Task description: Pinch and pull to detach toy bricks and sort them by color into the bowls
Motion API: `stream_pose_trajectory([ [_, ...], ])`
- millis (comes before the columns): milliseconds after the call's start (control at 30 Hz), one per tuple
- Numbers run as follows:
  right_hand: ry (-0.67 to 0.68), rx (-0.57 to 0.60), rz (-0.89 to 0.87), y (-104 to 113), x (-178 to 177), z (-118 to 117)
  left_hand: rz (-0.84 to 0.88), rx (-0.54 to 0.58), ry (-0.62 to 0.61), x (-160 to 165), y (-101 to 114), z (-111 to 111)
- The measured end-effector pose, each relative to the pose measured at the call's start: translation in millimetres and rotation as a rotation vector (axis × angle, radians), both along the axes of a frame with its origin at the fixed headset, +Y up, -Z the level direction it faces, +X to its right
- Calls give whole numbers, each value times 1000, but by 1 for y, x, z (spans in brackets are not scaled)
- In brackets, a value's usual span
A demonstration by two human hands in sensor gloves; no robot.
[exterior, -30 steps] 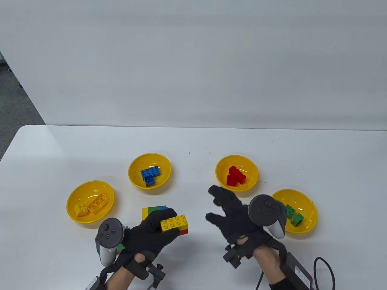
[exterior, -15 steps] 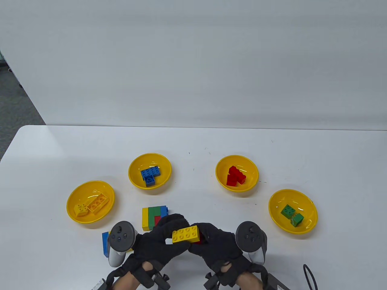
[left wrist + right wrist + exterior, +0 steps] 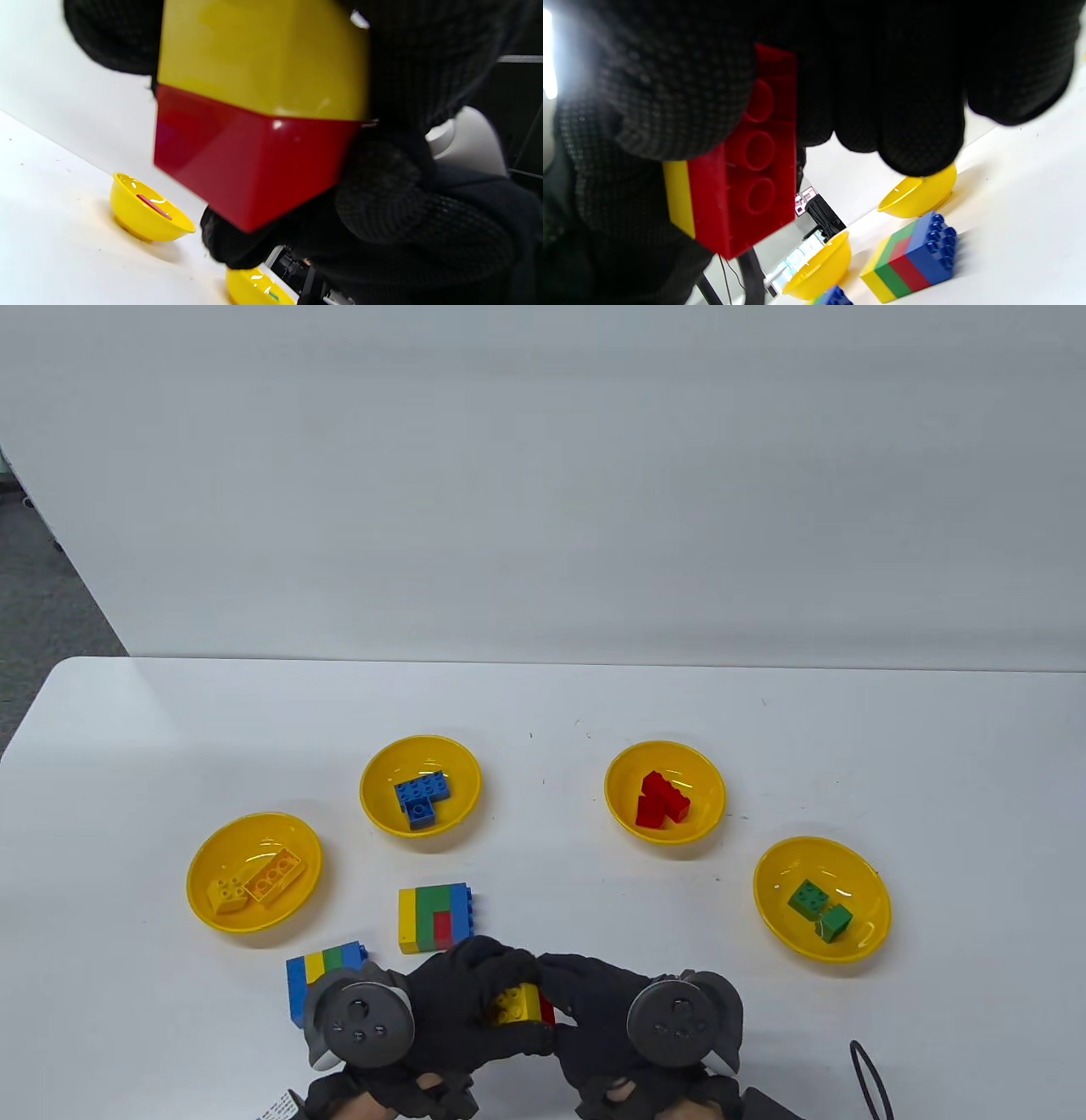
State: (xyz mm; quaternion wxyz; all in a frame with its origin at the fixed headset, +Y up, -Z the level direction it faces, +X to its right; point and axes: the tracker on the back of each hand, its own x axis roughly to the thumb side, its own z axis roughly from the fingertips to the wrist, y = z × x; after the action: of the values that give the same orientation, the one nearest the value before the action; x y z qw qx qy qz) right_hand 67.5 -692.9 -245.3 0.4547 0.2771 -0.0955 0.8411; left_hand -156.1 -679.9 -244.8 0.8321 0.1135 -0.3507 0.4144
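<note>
Hands meet at the near edge of the table (image 3: 764, 712) in the table view: the left hand (image 3: 458, 1010) and the right hand (image 3: 598, 1001) both curl their fingers round one yellow-and-red brick pair (image 3: 522, 1006) pinched between them. Just beyond the left hand lies a striped block (image 3: 434, 918), and beside its tracker a second striped block (image 3: 318, 976).

From the left wrist, gloved fingers (image 3: 407, 72) clamp the yellow brick (image 3: 263, 55) sitting on the red brick (image 3: 254, 169).

From the right wrist, fingers (image 3: 916, 97) wrap the red brick's hollow underside (image 3: 755, 148), a yellow edge showing beside it.
</note>
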Motion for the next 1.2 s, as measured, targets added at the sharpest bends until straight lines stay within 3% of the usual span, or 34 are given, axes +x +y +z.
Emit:
stream_pose_trajectory([
  [100,4,-68,-97,-3,-1,0,55,-49,-21,-2,-1,-2],
  [167,81,-104,-137,-8,-6,0,85,-71,-12,-4,-3,-2],
  [300,256,-322,-292,-19,-11,-4,133,-117,34,-4,-7,-2],
  [400,152,-209,-288,-16,-7,-3,166,-148,39,-2,-11,0],
  [533,42,-219,-349,-15,-5,1,126,-75,48,4,-9,4],
  [633,11,-221,-351,-17,-3,1,163,-117,22,4,-12,1],
  [967,-9,-267,-368,-23,-2,-3,198,-188,-5,3,-22,-8],
  [1067,1,-277,-393,-23,0,-4,312,-282,-45,-3,-27,-15],
  [1200,31,-284,-393,-21,-2,-9,246,-226,-9,-4,-19,-14],
])
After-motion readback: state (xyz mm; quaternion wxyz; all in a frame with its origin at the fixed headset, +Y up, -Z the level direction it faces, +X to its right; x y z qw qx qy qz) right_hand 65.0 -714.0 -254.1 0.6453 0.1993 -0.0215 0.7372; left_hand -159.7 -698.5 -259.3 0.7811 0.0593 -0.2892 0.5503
